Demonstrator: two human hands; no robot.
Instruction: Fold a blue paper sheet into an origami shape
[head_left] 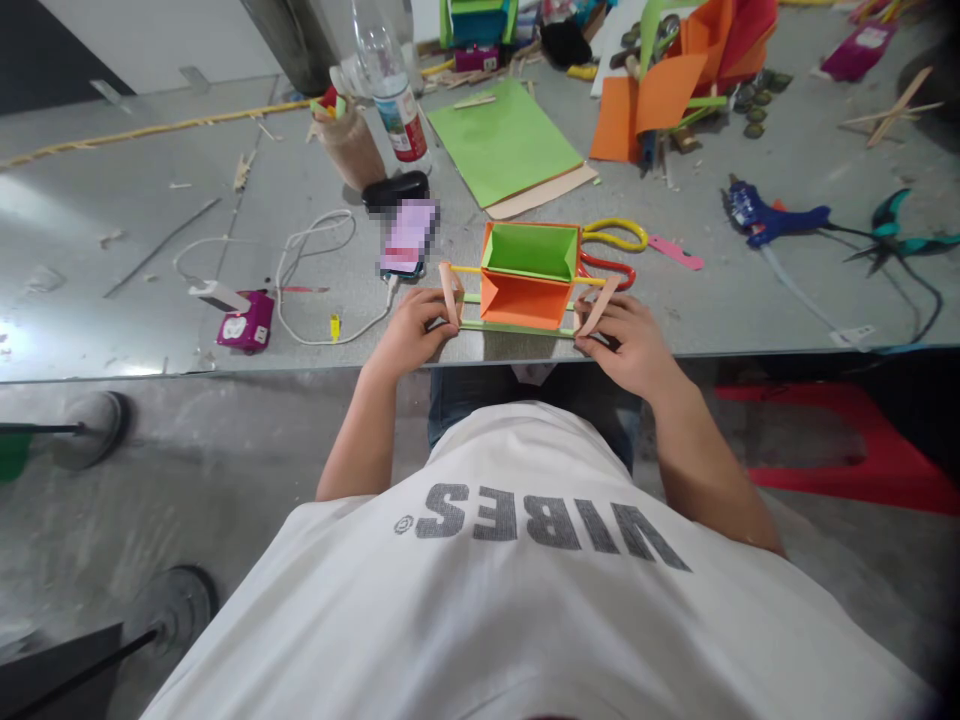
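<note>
Two hands steady the paper craft frame (pixel 519 329) at the table's near edge, center of the frame: the left hand (pixel 415 328) pinches its left end between thumb and fingers, the right hand (pixel 630 335) its right end. Its green and orange box (pixel 529 275) sits between them. Scissors (pixel 615 235) touch or nearly touch the box's right side; bare tabletop (pixel 150 215) spans the upper left.

Both hands hold the ends of a green-and-orange paper model (pixel 531 275).
</note>
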